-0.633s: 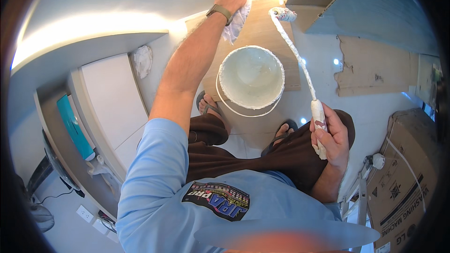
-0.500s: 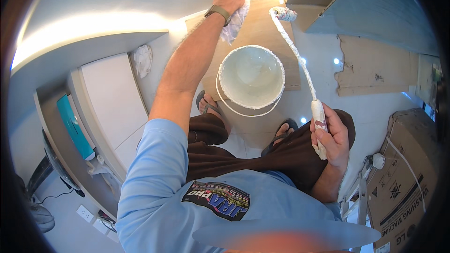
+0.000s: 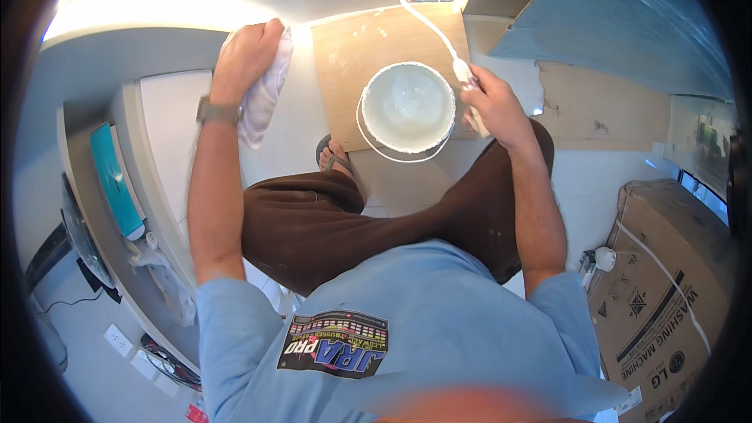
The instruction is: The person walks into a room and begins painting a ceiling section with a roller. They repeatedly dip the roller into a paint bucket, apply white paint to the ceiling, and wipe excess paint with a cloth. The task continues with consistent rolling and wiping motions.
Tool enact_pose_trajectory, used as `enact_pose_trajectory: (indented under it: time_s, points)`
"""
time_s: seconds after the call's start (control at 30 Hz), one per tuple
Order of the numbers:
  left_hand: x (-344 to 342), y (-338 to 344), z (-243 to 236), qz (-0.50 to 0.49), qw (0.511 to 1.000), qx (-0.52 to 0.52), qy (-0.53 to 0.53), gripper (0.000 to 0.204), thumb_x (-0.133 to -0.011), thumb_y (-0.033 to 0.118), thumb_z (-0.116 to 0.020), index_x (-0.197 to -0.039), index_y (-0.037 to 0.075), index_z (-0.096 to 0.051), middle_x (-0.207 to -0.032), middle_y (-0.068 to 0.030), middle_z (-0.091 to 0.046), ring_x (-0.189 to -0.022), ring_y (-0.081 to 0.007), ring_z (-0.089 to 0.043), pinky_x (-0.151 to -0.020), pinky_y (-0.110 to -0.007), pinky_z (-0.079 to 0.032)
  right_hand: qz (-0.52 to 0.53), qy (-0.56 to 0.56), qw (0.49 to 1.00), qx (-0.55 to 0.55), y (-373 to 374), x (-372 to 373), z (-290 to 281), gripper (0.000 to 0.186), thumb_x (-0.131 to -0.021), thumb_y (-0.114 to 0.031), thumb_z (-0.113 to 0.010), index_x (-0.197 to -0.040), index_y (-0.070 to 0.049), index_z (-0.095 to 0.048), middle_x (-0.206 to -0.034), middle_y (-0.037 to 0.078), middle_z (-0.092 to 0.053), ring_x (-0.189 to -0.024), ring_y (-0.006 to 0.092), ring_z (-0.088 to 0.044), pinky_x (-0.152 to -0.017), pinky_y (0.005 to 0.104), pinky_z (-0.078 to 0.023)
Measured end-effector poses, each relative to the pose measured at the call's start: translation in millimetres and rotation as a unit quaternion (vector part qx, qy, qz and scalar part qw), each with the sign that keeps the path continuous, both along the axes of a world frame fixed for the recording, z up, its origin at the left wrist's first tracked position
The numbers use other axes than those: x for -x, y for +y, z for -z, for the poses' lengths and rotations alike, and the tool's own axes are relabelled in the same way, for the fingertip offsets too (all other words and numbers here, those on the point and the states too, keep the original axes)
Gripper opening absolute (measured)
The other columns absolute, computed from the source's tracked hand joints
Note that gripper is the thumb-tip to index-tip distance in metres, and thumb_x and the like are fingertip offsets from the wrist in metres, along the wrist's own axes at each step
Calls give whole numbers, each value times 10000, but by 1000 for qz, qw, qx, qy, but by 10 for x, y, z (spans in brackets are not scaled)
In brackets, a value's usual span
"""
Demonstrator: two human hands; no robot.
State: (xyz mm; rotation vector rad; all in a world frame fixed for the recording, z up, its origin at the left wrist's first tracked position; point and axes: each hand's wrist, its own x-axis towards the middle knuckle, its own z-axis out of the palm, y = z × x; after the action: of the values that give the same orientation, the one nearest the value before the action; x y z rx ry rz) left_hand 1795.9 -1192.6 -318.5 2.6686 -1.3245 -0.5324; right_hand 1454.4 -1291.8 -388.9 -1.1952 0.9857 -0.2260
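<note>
My right hand [image 3: 495, 106] is wrapped round the handle of a paint roller [image 3: 439, 30] with a white-coated frame. Its roller end lies far forward, close to the lit wall. Bunched in my left hand [image 3: 249, 59] is a white cloth [image 3: 268, 98], which hangs down beside the wrist. Between the two hands stands a round white bucket [image 3: 408, 146] with a paint-crusted rim and pale liquid inside. Its wire handle is lowered toward me. The bucket rests on a light wooden board [image 3: 335, 82]; several white specks show near the board's far edge.
A curved grey shelf unit [image 3: 168, 211] runs along the left, holding a teal box [image 3: 117, 180]. At the right lie flattened cardboard [image 3: 603, 110] and a large brown carton [image 3: 666, 290]. Blue plastic sheeting [image 3: 611, 27] covers something at the far right.
My left hand with the cloth has moved left, away from the board. My right hand has gone forward and left with the roller, bringing the roller end toward the wall. The view has shifted too.
</note>
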Motion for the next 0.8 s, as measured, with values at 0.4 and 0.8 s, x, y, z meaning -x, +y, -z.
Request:
enact_pose_trajectory:
  time_s: [0.4,0.8]
  points:
    - [565,730,-462,-93,985,79,124,440,-916,334,-449,-783,-74,-546,-683,-258,-560,-624,-296,-544,-645,-419,-445,56,1,997,46,-56,-728,-275,148,-851,-90,-545,-886,54,-543,-711,96,-542,-518,168,-559,-466,320,-444]
    - [253,767,-277,-74,983,86,146,492,-896,361,-413,-832,-89,-602,-817,-305,-616,-743,-408,-596,-753,-453,-467,43,42,998,34,-93,-951,10,119,-848,-77,-555,-842,43,-548,-713,98,-539,-509,181,-542,-415,327,-391]
